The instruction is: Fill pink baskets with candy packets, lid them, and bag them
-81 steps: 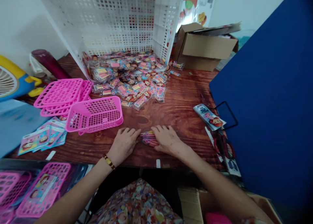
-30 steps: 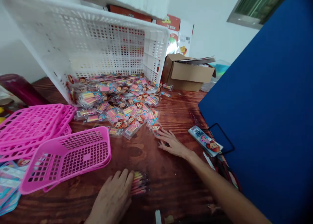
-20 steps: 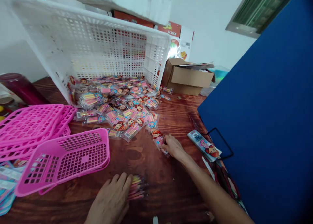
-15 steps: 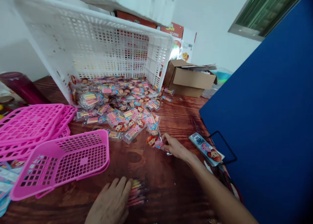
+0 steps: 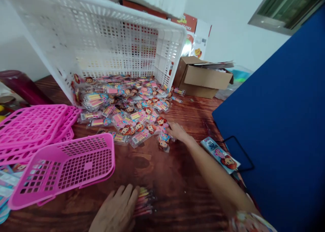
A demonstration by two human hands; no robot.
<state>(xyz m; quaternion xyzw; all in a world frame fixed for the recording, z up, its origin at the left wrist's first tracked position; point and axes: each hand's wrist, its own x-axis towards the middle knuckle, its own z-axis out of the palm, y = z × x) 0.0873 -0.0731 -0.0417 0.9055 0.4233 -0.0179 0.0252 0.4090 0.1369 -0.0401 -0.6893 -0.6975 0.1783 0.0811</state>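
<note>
My left hand (image 5: 115, 208) lies at the front of the table, fingers curled round one end of a stack of small clear packets (image 5: 144, 201). Yellow, red and pink edges of that stack stick out to its right. Farther out, my right hand (image 5: 179, 132) is at the near right edge of a loose pile of packets (image 5: 129, 115). Its fingers pinch a packet with a red-haired doll picture (image 5: 161, 121); the fingertips are partly hidden. Just below that hand lies another doll packet (image 5: 164, 142).
A white crate (image 5: 101, 56) lies on its side behind the pile. A pink basket (image 5: 87, 166) and pink lattice pieces (image 5: 33, 125) are at left, near a dark red bottle (image 5: 21, 86). A cardboard box (image 5: 203, 78), flat blue packs (image 5: 219, 155) and a blue panel (image 5: 274, 107) stand right.
My right hand has moved away from me to the pile's edge, with the red-haired doll packet in its fingers. My left hand stays on the stack. The view has shifted slightly.
</note>
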